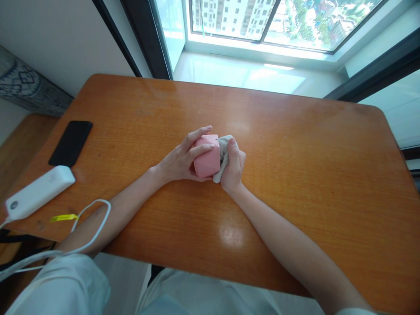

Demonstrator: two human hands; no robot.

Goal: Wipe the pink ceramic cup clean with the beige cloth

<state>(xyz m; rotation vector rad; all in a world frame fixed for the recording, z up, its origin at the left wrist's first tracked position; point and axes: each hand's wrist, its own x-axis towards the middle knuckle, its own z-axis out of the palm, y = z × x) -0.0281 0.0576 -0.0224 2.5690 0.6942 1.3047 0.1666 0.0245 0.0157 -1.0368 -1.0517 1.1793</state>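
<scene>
A pink faceted object (207, 161), shaped like a small pot or box, is held above the middle of the wooden table (295, 175). My left hand (183, 158) wraps around its left side, with fingers over the top and front. On its right side my right hand (233, 168) is closed around a crumpled grey cloth (223, 153), which presses against the pink object. The far side and underside of the object are hidden, so I cannot tell whether it is hollow.
On the table's left lie a black phone (70, 143) and a white power strip (40, 192). A white cable (106, 214) with a yellow tag (64, 217) loops over my left forearm. Beyond the far edge is a window (262, 22) with dark frames.
</scene>
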